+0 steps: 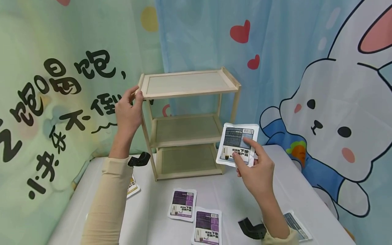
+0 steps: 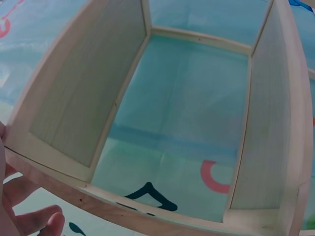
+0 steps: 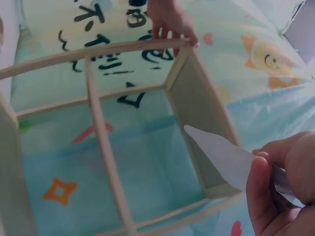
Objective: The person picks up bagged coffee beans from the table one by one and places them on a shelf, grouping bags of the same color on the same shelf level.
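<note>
Two hands are occupied, each with something gripped. By the left hand, the near-left corner of the top tier of a three-tier wooden rack is held between thumb and fingers; the rack is stretched from there toward the right hand's side, its lower tiers set below the left hand. In the right hand, a blue-grey packet is pinched between thumb and fingers, its printed face turned toward the head camera; whether the rack is touched by it cannot be told. Below and between the hands, two purple packets are laid close together on the tabletop. A yellow packet is partly hidden by the left forearm, and a second grey packet by the right.
</note>
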`<state>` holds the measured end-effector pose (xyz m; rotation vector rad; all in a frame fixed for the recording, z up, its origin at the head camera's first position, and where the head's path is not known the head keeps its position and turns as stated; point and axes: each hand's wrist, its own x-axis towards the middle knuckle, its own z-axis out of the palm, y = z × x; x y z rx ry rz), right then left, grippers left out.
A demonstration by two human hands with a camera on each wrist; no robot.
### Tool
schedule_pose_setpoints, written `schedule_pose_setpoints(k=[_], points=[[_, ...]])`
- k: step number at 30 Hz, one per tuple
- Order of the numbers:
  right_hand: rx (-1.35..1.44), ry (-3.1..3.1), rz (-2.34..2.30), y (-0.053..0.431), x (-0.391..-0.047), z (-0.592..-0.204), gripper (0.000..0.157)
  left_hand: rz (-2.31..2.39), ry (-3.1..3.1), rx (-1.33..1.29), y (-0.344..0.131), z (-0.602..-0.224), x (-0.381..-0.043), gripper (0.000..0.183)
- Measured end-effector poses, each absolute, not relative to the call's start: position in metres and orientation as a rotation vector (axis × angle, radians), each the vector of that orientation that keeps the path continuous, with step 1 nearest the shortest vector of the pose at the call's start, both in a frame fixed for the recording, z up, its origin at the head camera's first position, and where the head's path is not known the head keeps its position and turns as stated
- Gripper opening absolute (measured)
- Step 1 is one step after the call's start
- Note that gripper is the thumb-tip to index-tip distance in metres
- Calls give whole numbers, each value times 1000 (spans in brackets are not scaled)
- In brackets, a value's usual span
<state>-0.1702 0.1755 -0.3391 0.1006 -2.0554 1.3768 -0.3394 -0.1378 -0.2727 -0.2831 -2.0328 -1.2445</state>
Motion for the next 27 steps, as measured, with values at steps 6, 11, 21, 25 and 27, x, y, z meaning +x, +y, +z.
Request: schedule_pose_setpoints(k=[6,11,21,25,27], points=[[184,-1997,1412,175,-188,-338,56,-1217,-2035,-247,-137,-269,-340,44],[265,-1959,1432,167,-189,-323,55,-1223,-2046,-236,-137,-271,-340,45],[427,-1925,1474,146,-191,-278,53,-1183,-2034,-226,-136,-272,-339,45],[480,-1924,1495,137,-195,-264,52,-1195,-2023,-239,-136,-274,-339,44],[501,-1924,1493,132,-197,-257,51,-1193,-2017,-249,-134,-274,-340,44]])
